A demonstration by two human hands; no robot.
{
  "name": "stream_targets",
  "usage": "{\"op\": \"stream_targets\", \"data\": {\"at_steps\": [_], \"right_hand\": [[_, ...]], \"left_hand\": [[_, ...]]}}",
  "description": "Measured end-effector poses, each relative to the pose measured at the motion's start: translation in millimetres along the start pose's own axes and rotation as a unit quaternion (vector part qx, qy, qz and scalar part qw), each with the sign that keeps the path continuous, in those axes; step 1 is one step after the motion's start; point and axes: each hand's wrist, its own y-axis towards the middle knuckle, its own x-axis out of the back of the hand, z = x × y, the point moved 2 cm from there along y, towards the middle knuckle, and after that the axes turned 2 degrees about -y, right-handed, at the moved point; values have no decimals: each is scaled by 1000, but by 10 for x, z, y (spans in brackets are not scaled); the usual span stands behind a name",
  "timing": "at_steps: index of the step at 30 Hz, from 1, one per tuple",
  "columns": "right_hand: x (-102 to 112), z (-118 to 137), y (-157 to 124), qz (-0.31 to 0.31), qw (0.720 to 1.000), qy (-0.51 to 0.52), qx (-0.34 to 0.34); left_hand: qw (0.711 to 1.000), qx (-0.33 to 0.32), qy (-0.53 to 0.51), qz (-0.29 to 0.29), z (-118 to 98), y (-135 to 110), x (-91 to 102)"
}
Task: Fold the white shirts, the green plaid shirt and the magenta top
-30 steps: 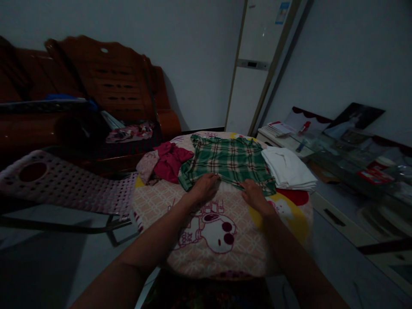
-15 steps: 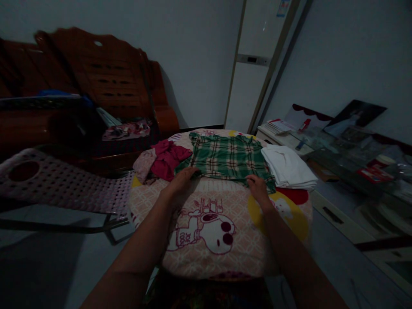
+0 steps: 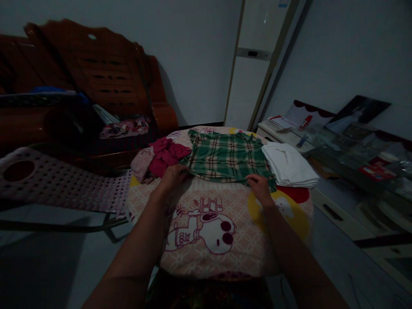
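A green plaid garment (image 3: 228,154) lies spread out on the round table, its near edge toward me. My left hand (image 3: 173,178) is closed at its near left corner, fingers pinching the cloth. At the near edge, toward the right, my right hand (image 3: 259,186) pinches the fabric between thumb and fingers. A crumpled magenta garment (image 3: 167,155) lies just beyond my left hand, beside a pale pink cloth (image 3: 141,163). To the right of the plaid garment sits a folded white cloth (image 3: 289,165).
The table has a pink patterned cover (image 3: 251,253) with a cartoon dog. On the left stand a woven chair (image 3: 77,184) and a wooden bench (image 3: 109,77). A cabinet with a glass top (image 3: 337,154) holds various items on the right. A tall white unit (image 3: 247,86) stands behind.
My left hand has shifted a little to the left along the garment's near left corner. The right hand stays at nearly the same spot on the edge. The view has tilted slightly.
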Motion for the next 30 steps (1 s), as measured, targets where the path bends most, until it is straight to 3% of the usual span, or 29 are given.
{"op": "stream_targets", "data": {"at_steps": [3, 5, 10, 16, 18, 20, 22, 24, 27, 30], "right_hand": [[73, 63, -15, -1, 1000, 22, -4], [140, 102, -30, 23, 999, 37, -9], [278, 168, -128, 159, 986, 32, -29], [305, 241, -287, 341, 934, 67, -88], [327, 246, -300, 365, 918, 94, -125], [370, 226, -264, 320, 929, 114, -145], [427, 178, -197, 209, 959, 126, -142], [492, 106, -136, 78, 980, 128, -133], [612, -27, -99, -86, 981, 91, -147], [771, -129, -112, -176, 969, -44, -168]], "left_hand": [[999, 12, -33, -24, -43, -33, 121], [997, 20, -77, -8, -57, -68, 211], [972, 63, -158, 162, 22, -178, 347], [963, 60, -118, 236, 122, -259, 448], [953, 62, -102, 277, 83, -276, 473], [946, 70, -78, 306, -14, -263, 478], [949, 56, -55, 306, -186, -203, 437], [956, -3, -41, 291, -433, -102, 321], [958, -106, -14, 264, -853, 47, -9], [949, -183, 14, 256, -1198, 95, -442]]}}
